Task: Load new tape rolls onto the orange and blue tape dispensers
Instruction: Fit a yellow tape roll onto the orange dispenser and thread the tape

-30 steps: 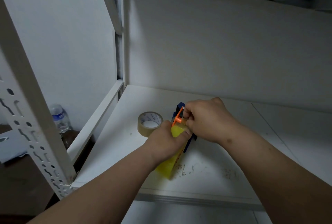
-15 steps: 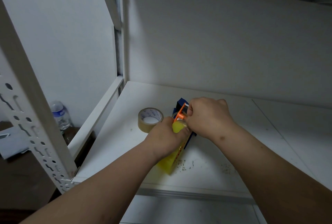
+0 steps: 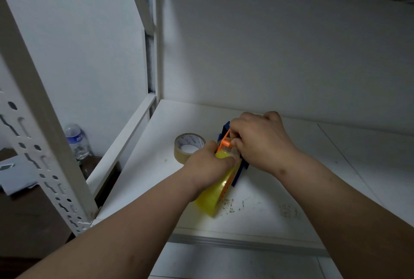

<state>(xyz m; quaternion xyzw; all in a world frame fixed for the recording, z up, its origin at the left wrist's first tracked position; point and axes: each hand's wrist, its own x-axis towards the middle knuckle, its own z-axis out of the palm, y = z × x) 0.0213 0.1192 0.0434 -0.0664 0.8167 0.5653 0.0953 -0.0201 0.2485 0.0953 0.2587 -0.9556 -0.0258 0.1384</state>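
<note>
On the white shelf (image 3: 291,189) my left hand (image 3: 207,166) grips a yellow tape roll (image 3: 215,196) mounted in the orange tape dispenser (image 3: 224,143). My right hand (image 3: 262,142) curls over the dispenser's top and pinches at the tape end by its orange front arm. The blue tape dispenser (image 3: 238,173) lies right behind the orange one, mostly hidden by my hands. A brown tape roll (image 3: 189,147) lies flat on the shelf just left of my left hand.
A slotted white rack upright (image 3: 44,144) stands at the left front corner. A plastic water bottle (image 3: 76,142) stands on a dark surface below left. The shelf's back wall (image 3: 280,54) rises close behind. Scuff marks (image 3: 289,210) dot the shelf front.
My right hand has shifted slightly over the top of the orange dispenser. The left hand and the yellow roll have stayed in place.
</note>
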